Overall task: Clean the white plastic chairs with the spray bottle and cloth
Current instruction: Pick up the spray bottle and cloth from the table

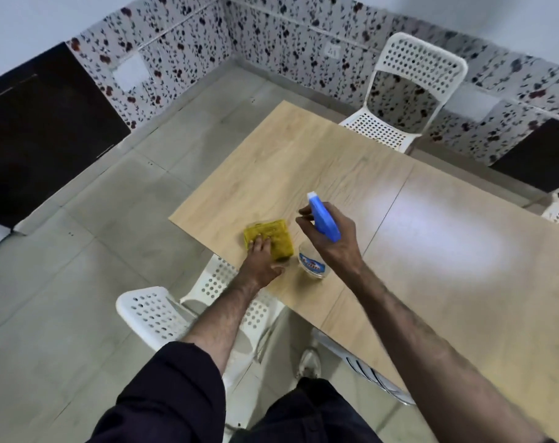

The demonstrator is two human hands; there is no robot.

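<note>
Just below the left hand (261, 254), a white chair (163, 310) with round holes is tucked under the near corner of the wooden table (431, 282), partly hidden by the left forearm and its dark sleeve (175, 388). The left hand lies palm down with fingers spread on a folded yellow cloth (273, 236), pressing it flat on the table near the edge. Just right of it, the right hand (330, 239) is wrapped around the neck of the spray bottle (322, 219), gripping it below the blue trigger head; the clear bottle body with its label shows beneath the wrist, just over or on the tabletop, I cannot tell which. Well beyond both hands, at the far side of the table, stands a second white chair (409, 87) against the speckled wall (271, 43)
</note>
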